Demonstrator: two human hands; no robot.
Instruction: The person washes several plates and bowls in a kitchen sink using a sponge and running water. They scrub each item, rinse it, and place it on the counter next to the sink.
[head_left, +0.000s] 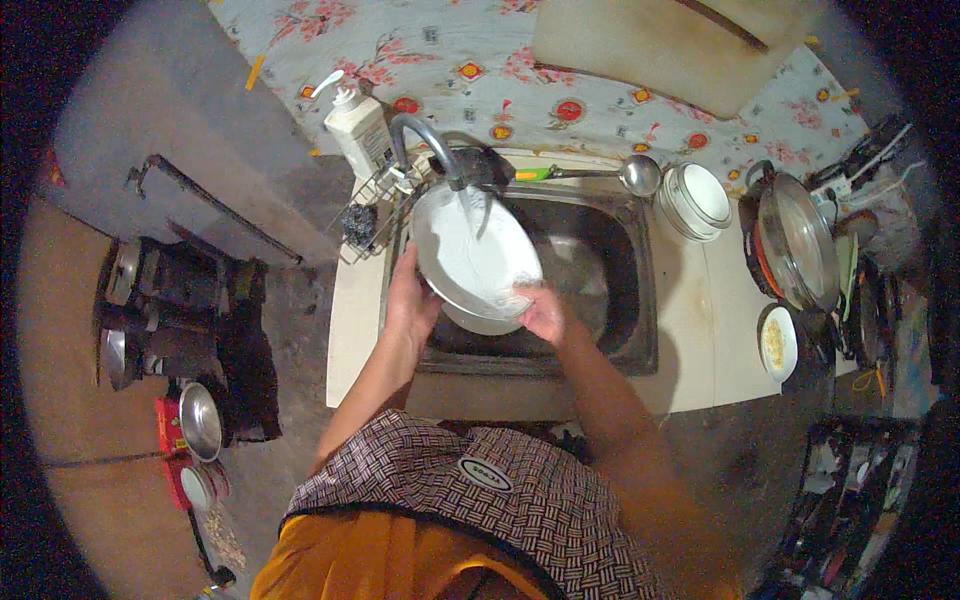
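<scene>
A large white bowl (469, 247) is tilted under the curved metal faucet (431, 139), with a stream of water falling into it. My left hand (411, 300) grips the bowl's left rim and side. On its lower right rim is my right hand (541, 311), fingers over the edge and slightly blurred. Another rounded vessel (480, 322) shows partly beneath the bowl; whether the two touch I cannot tell. Both are over the dark sink (645, 300), whose left part they hide.
Behind the sink lies a ladle (640, 176) with a green handle. Stacked bowls (701, 201) stand right of it, then a lidded pan (796, 240) and a small dish of chopped food (778, 345). A pump bottle (358, 131) and a wire rack with a scourer (358, 225) are at left.
</scene>
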